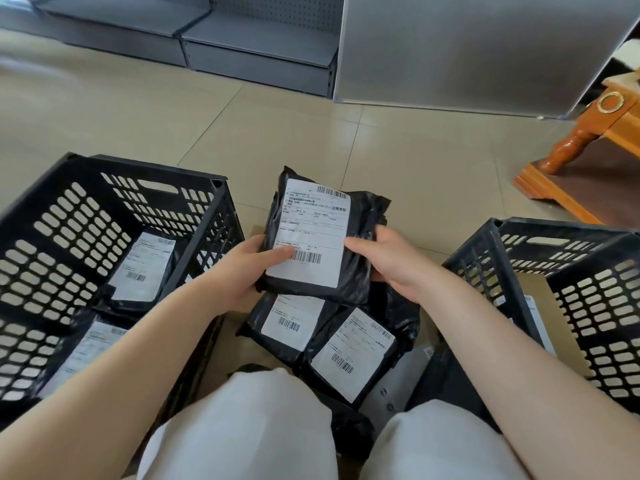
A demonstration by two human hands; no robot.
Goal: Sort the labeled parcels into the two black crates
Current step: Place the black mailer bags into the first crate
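Observation:
A black plastic parcel with a white shipping label [317,233] is held up in front of me, label facing me. My left hand [252,263] grips its lower left edge, thumb on the barcode. My right hand [381,258] grips its right edge. Below it, between my knees, lies a pile of black labeled parcels [349,348]. The left black crate [69,209] holds two labeled parcels [143,270]. The right black crate [588,289] holds a brown cardboard piece and a partly hidden label.
Beige floor tiles stretch ahead. Grey metal shelving [256,53] and a grey panel [467,50] stand at the back. An orange wooden furniture leg and base [568,157] sit at the right. My white-trousered knees [242,427] fill the bottom.

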